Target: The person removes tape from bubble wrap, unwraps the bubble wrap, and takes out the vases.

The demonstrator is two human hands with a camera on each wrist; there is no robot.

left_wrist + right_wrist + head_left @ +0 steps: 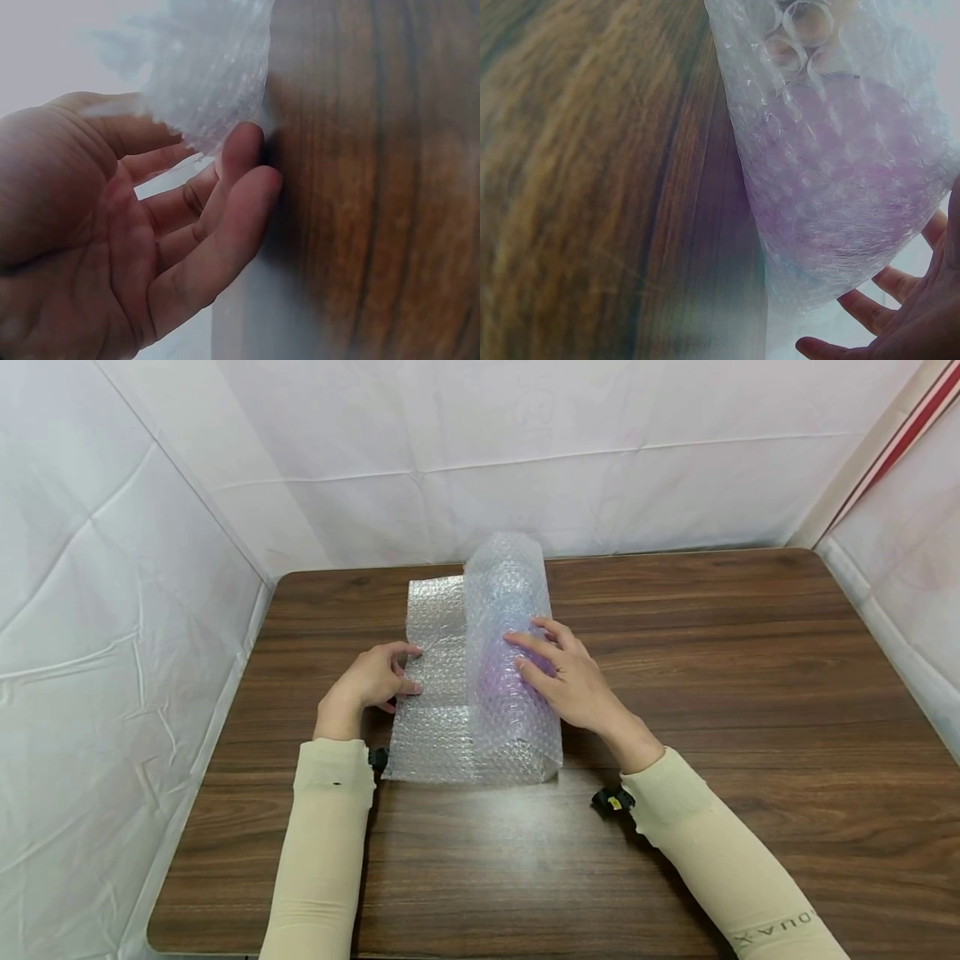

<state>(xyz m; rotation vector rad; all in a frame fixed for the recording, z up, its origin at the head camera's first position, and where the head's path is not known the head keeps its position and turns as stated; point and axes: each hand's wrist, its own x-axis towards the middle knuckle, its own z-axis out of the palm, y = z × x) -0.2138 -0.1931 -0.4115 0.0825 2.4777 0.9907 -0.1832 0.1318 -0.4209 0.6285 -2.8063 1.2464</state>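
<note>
A sheet of clear bubble wrap (431, 739) lies on the table, its right part rolled around a purple and bluish object (504, 672). That object's round purple end (847, 150) shows through the wrap in the right wrist view; its kind is hidden by the bubbles. At the sheet's left edge, my left hand (375, 677) pinches the bubble wrap, thumb on one side and curled fingers on the other, as the left wrist view shows. My right hand (566, 681) rests on the right side of the roll with its fingers spread.
The brown wooden table (735, 693) extends on both sides of the wrap. White sheeting (525, 460) hangs behind the table's back edge and along both sides. Small black wrist cameras sit below each hand, the right one (611, 802) close over the tabletop.
</note>
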